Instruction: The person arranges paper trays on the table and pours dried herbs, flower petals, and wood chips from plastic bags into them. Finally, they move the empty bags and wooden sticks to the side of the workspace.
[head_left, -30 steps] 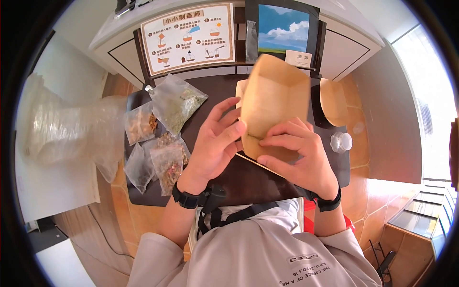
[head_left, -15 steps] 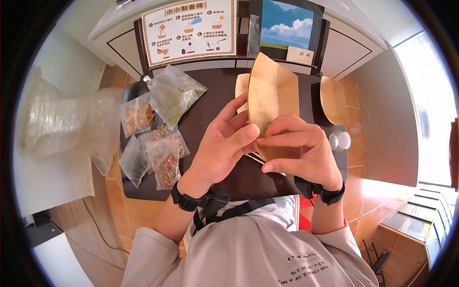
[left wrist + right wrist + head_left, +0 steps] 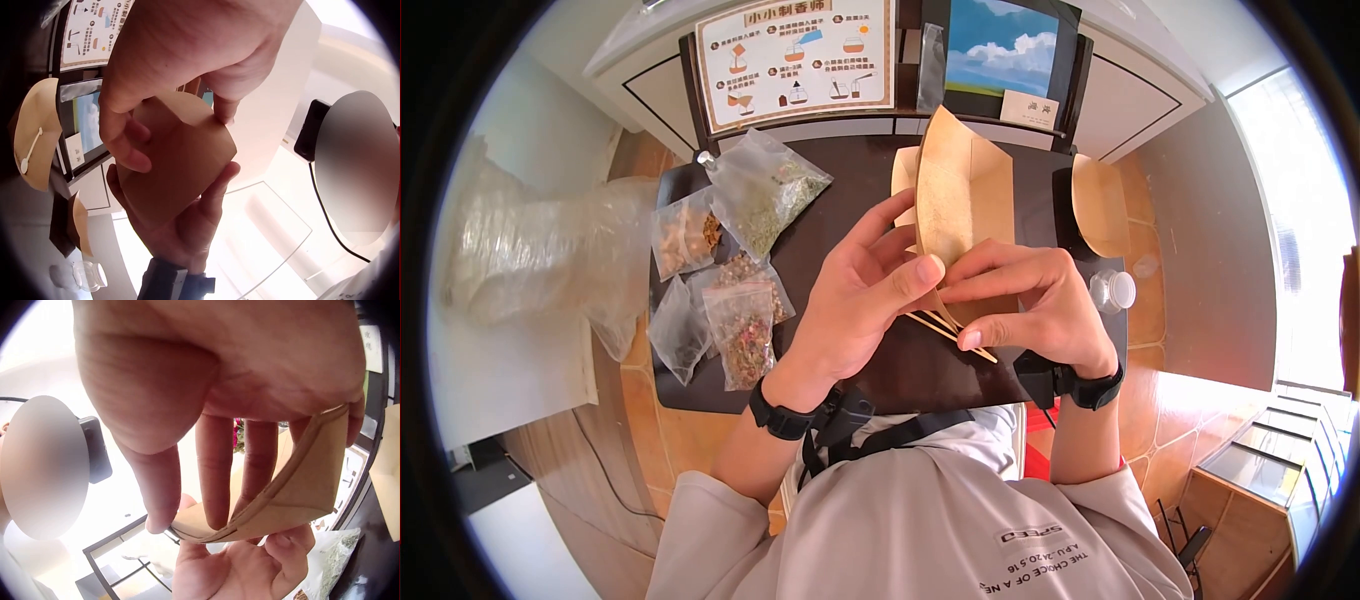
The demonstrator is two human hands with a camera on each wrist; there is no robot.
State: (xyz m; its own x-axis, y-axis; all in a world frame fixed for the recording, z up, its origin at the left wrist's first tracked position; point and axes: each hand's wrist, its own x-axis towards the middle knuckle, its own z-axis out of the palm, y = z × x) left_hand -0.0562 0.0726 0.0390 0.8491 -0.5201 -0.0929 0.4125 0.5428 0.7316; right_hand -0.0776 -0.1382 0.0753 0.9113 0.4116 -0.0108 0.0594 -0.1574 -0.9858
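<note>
A brown kraft paper tray (image 3: pixel 970 185) with raised sides is held tilted above the dark table by both hands. My left hand (image 3: pixel 870 275) grips its left side, thumb against the wall and fingers behind it. At the near end my right hand (image 3: pixel 1035 300) pinches the rim; in the right wrist view its fingers (image 3: pixel 215 472) reach inside the tray (image 3: pixel 300 481) and the thumb stays outside. Seen from the left wrist, the tray's underside (image 3: pixel 181 162) lies between the two hands. Thin wooden sticks (image 3: pixel 980 350) rest on the table below.
Plastic bags of dried herbs and flowers (image 3: pixel 740 335) lie on the left. Behind the held tray stands another paper tray (image 3: pixel 40 134) with a white spoon. A third paper tray (image 3: pixel 1100 205) and a clear jar (image 3: pixel 1112 291) stand right. An instruction sheet (image 3: pixel 795 65) leans at the back.
The paper tray has turned from facing me more broadly to a narrower, more edge-on pose, its right wall moving left. Both hands keep hold of it; my right thumb has shifted slightly along the near end.
</note>
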